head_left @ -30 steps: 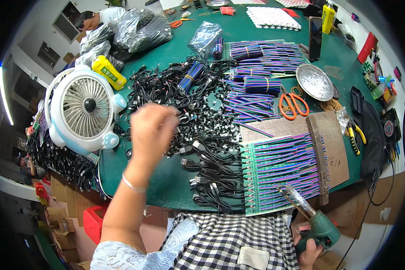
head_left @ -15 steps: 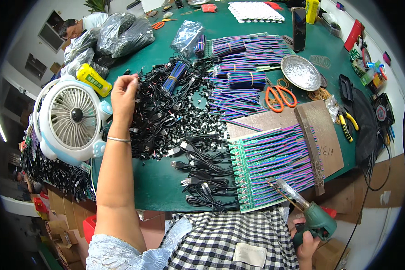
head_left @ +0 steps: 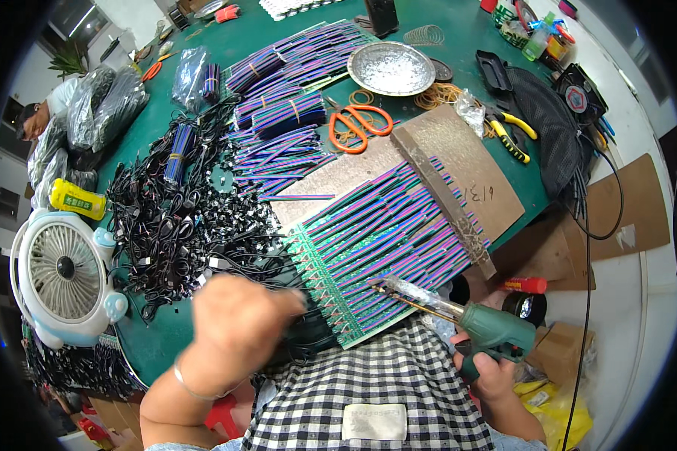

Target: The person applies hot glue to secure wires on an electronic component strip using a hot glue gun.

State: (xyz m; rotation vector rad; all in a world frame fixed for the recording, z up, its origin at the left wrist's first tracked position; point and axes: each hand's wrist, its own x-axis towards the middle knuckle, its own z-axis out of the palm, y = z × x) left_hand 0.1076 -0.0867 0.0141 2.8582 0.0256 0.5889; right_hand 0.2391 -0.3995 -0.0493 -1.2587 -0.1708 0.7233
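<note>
My right hand (head_left: 493,376) is closed round the grip of a green soldering gun (head_left: 498,331) at the lower right. Its tip points left, over the near rows of a green circuit board panel (head_left: 302,259) bearing several blue, pink and black striped wires (head_left: 384,233). A brown bar (head_left: 444,203) lies across the wires' far ends. My left hand (head_left: 241,319), smeared by motion, is at the panel's lower left beside black cables (head_left: 259,259). Its fingers seem curled, but I cannot tell what they hold.
A white fan (head_left: 66,267) stands at the left edge of the green table. Behind the hands lie heaped black cables (head_left: 165,225), bundled striped wires (head_left: 289,113), orange scissors (head_left: 359,124), a metal dish (head_left: 391,68) and yellow-handled pliers (head_left: 508,135). A person (head_left: 41,120) sits beyond plastic bags (head_left: 101,113).
My left hand has come from above the cable heap down toward me, beside the panel. My right hand still holds the soldering gun over the wires. The whole view has turned to the right.
</note>
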